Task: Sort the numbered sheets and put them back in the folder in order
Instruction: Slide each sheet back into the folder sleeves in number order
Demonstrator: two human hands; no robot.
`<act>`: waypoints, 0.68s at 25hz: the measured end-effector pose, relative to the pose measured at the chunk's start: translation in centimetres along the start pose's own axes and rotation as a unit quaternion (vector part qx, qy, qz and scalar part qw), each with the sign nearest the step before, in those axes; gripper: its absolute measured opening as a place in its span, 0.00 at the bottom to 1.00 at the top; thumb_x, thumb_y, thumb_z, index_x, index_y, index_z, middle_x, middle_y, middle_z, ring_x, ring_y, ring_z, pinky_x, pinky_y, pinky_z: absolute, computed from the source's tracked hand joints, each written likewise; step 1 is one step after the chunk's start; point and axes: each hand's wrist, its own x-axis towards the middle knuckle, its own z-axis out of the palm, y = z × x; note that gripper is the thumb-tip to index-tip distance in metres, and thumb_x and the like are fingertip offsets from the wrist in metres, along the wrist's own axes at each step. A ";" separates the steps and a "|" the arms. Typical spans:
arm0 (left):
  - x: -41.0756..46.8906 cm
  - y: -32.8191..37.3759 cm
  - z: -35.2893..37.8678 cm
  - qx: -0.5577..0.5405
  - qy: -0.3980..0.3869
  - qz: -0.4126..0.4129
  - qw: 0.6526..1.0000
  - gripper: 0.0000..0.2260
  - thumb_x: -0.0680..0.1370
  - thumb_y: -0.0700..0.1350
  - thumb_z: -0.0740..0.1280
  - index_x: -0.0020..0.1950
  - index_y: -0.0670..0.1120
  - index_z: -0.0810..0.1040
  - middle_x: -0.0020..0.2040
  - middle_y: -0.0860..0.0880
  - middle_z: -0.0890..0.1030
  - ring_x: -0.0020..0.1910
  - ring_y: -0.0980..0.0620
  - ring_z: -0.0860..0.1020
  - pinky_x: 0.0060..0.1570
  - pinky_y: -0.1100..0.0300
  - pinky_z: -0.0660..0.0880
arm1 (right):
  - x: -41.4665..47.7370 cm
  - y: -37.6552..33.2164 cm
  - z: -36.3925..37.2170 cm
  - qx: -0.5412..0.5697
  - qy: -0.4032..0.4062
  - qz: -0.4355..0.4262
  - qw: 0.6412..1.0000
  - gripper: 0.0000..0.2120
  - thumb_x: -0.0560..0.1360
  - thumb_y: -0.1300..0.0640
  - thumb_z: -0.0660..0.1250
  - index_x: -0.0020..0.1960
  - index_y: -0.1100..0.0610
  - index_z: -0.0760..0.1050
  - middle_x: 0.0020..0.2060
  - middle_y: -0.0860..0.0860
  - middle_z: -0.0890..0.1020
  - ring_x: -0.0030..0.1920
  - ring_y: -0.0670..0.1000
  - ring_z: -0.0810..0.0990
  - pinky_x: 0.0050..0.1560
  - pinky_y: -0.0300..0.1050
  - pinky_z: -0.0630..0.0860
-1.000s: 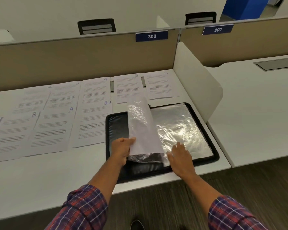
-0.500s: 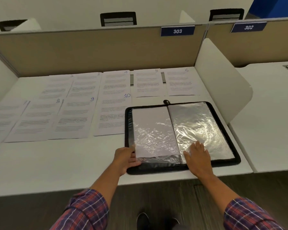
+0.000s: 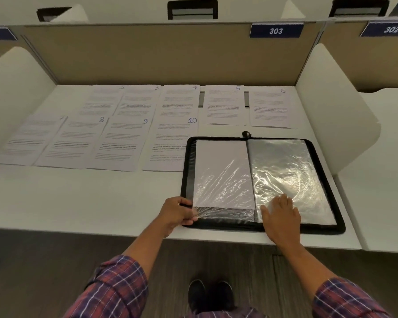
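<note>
A black zip folder (image 3: 329, 187) lies open at the desk's front right, its clear plastic sleeves showing. The left sleeve (image 3: 223, 177) holds a white sheet, blank side up. My left hand (image 3: 176, 212) pinches that sleeve's lower left corner. My right hand (image 3: 282, 215) lies flat with straight fingers on the empty right sleeve (image 3: 285, 171). Numbered sheets are laid out in two rows on the desk: 2 (image 3: 101, 99), 3 (image 3: 138, 101), 4 (image 3: 179, 102), 5 (image 3: 223, 104), 6 (image 3: 271, 106) at the back, and 7 (image 3: 30, 138), 8 (image 3: 71, 141), 9 (image 3: 120, 143), 10 (image 3: 168, 143) in front.
A tan partition (image 3: 159, 53) closes the back of the white desk (image 3: 78, 203), with curved white dividers at the left (image 3: 14, 88) and right (image 3: 336, 111). Another desk (image 3: 386, 168) lies beyond the right divider. My shoes (image 3: 209, 294) stand on the dark floor below.
My left hand turned the sleeve with the sheet over to the left and laid it flat. My right hand stayed on the right sleeve. The view shifted left.
</note>
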 end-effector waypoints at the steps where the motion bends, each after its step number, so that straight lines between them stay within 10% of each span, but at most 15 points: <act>1: -0.2 -0.1 0.1 0.011 0.005 0.003 1.000 0.16 0.74 0.33 0.77 0.59 0.40 0.78 0.47 0.37 0.86 0.42 0.44 0.87 0.44 0.53 0.85 | -0.2 -0.2 -0.1 -0.008 0.009 0.001 1.000 0.35 0.84 0.38 0.46 0.79 0.62 0.65 0.80 0.61 0.64 0.81 0.62 0.60 0.78 0.65 0.62; 9: -0.6 -1.7 0.5 0.238 0.192 0.137 0.942 0.03 0.83 0.44 0.67 0.54 0.48 0.80 0.49 0.47 0.85 0.45 0.53 0.83 0.43 0.63 0.80 | 1.2 -5.4 -0.9 0.042 0.032 -0.112 0.992 0.41 0.82 0.33 0.39 0.85 0.60 0.48 0.84 0.58 0.49 0.84 0.58 0.47 0.82 0.59 0.46; 17: 2.4 -3.4 -4.4 0.543 0.234 0.281 0.756 0.33 0.85 0.64 0.53 0.83 0.45 0.60 0.83 0.43 0.59 0.83 0.42 0.57 0.81 0.44 0.56 | 2.0 -13.1 0.0 0.012 -0.018 -0.228 0.974 0.43 0.79 0.30 0.33 0.82 0.57 0.30 0.82 0.55 0.30 0.82 0.55 0.31 0.82 0.57 0.36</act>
